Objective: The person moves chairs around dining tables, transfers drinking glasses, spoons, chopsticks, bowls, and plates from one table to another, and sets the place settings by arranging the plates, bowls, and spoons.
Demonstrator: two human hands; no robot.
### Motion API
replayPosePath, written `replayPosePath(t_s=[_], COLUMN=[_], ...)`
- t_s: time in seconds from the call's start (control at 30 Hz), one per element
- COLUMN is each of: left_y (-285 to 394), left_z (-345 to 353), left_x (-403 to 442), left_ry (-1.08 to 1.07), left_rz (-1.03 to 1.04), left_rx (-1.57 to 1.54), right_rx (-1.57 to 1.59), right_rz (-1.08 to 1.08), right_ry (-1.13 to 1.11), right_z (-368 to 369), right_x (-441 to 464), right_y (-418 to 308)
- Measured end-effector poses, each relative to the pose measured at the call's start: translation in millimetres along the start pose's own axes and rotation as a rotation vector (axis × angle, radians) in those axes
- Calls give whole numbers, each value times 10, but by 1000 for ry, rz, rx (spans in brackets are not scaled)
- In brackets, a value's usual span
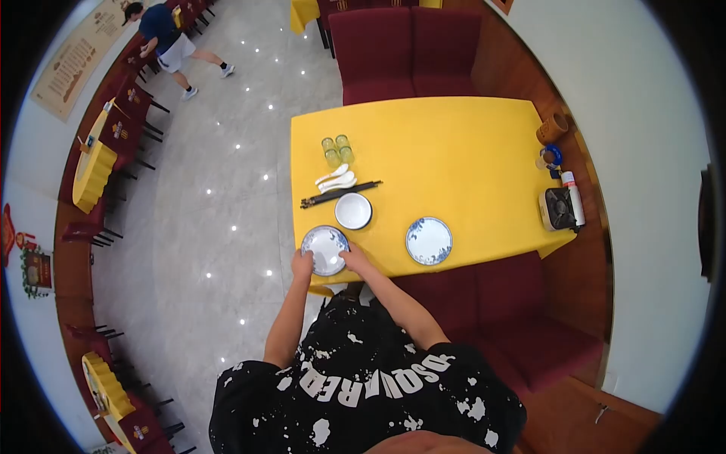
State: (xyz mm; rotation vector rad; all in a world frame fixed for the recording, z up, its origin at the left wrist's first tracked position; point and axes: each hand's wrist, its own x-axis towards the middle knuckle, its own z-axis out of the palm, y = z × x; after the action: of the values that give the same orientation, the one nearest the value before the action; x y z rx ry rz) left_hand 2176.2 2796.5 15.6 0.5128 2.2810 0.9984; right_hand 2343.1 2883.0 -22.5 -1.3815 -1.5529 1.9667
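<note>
Both my hands grip a white plate with a blue floral rim at the near left corner of the yellow-covered table. My left hand holds its left edge, and my right hand its right edge. Whether more plates lie under it I cannot tell. Just beyond stands a white bowl with a dark blue outside. Black chopsticks lie behind the bowl, then white spoons and several greenish glasses. To the right, a similar plate lies flat on the cloth.
At the table's right end are a portable gas stove, a white canister, a blue item and a brown holder. Maroon seats flank the table. Another person stands in the aisle, far left.
</note>
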Motion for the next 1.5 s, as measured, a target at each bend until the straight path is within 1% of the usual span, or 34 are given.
replayPosePath(t_s=[0.07,0.1,0.17,0.23,0.27,0.3,0.37,0.43,0.47,0.57,0.63,0.7,0.73,0.8,0.87,0.93,1.0,1.07,1.13,1.2,1.23,1.27,1.3,1.37,1.5], left_y=[-119,-169,-143,72,132,70,77,171,169,336,481,715,819,1017,1241,1461,1705,2066,2265,2342,2396,2447,2481,2471,2419], left_z=[-38,-72,-93,-140,-132,-177,-247,-301,-337,-302,-224,54,272,844,1526,2306,3101,3692,4222,4698,4827,4955,5006,5127,5040], left_x=[111,154,102,-55,-85,-63,-71,-213,-268,-446,-560,-649,-653,-669,-695,-654,-721,-1030,-1178,-1149,-1179,-1208,-1281,-1311,-1367], left_ry=[-37,-99,-158,-180,-203,-248,-324,-425,-498,-596,-635,-679,-712,-843,-985,-1048,-1092,-1127,-1108,-1066,-1046,-1027,-1004,-996,-1024], left_rz=[-63,-144,-302,-429,-484,-527,-634,-686,-680,-626,-559,-478,-457,-391,-337,-306,-193,-44,71,171,176,182,155,167,236], left_rx=[2,-20,-120,-251,-305,-346,-371,-387,-407,-354,-290,-231,-206,-179,-146,-60,72,194,252,331,352,373,358,320,269], right_rx=[50,109,136,83,23,20,6,-13,-32,-111,79,229,284,383,461,519,566,622,724,826,842,739,740,739,555], right_rz=[53,86,81,2,21,-8,-37,-22,-26,-73,-55,-57,-61,-72,-84,-98,-117,-124,-92,-59,-78,-63,-46,-12,56], right_ry=[7,8,12,37,34,41,54,49,52,88,120,164,228,367,513,642,750,828,859,869,888,918,955,1024,956], right_z=[-16,-39,-68,-80,-80,-59,-70,-186,-269,-505,-831,-1224,-1438,-1871,-2304,-2755,-3211,-3639,-4020,-4359,-4469,-4549,-4613,-4755,-4803], right_x=[-116,-269,-360,-228,-178,-153,-161,-298,-378,-611,-940,-1220,-1336,-1524,-1658,-1733,-1758,-1697,-1595,-1525,-1507,-1507,-1415,-1148,-1373], right_y=[-281,-451,-476,-187,-64,21,102,29,-9,-21,-98,-89,-51,77,191,297,418,547,625,681,701,732,848,1156,986])
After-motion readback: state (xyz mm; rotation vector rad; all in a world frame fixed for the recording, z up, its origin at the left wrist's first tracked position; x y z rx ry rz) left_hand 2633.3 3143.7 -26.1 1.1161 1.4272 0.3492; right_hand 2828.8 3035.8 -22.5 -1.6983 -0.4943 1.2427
